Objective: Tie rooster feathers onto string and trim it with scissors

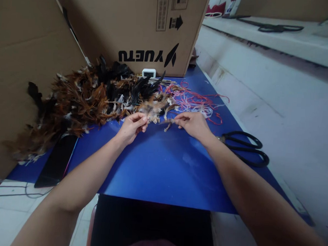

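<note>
A small, makeshift handicraft workshop is indicated. A surface (161, 167) covered with a blue sheet is heaped with brown and black feathers (79, 100). A tangle of red and white strings (198, 101) is spread beside them. Large black scissors (245, 147) are laid at the sheet's right edge, and a second pair (273, 27) is seen on a pale ledge (267, 42) farther off. The work area is walled in by plain cardboard boxes (125, 22) printed with shipping marks. Rough, scuffed whitewashed masonry is seen at the right, and a pale tiled floor (0, 210) below.
</note>
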`<state>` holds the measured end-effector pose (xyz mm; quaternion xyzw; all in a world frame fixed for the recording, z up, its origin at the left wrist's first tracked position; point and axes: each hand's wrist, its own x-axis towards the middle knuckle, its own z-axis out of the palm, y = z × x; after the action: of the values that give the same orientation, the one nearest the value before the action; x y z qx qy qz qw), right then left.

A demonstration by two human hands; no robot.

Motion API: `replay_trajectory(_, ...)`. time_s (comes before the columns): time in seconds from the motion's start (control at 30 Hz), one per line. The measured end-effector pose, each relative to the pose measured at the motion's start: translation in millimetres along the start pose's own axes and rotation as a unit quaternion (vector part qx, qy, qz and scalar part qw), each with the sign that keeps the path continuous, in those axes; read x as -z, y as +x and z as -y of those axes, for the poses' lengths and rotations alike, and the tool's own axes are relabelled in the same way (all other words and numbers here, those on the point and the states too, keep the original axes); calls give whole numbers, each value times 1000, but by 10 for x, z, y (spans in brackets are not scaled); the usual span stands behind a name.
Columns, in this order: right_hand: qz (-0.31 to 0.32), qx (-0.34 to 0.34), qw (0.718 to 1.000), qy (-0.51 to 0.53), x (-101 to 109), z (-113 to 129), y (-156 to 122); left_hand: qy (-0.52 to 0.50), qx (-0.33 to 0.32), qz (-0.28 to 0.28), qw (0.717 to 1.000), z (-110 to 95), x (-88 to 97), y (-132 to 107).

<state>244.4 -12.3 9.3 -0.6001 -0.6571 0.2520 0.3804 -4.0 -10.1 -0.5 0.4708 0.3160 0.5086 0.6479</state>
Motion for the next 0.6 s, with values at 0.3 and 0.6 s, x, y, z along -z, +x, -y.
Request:
replay_trajectory(0.3, 3, -140, 946, 292, -143, 243, -93, -50, 85, 8, 995, -23, -161, -102)
replay_trajectory(0.6, 44, -140, 929, 339, -269, 293, -163, -96, 155, 29, 983, 64, -223, -119)
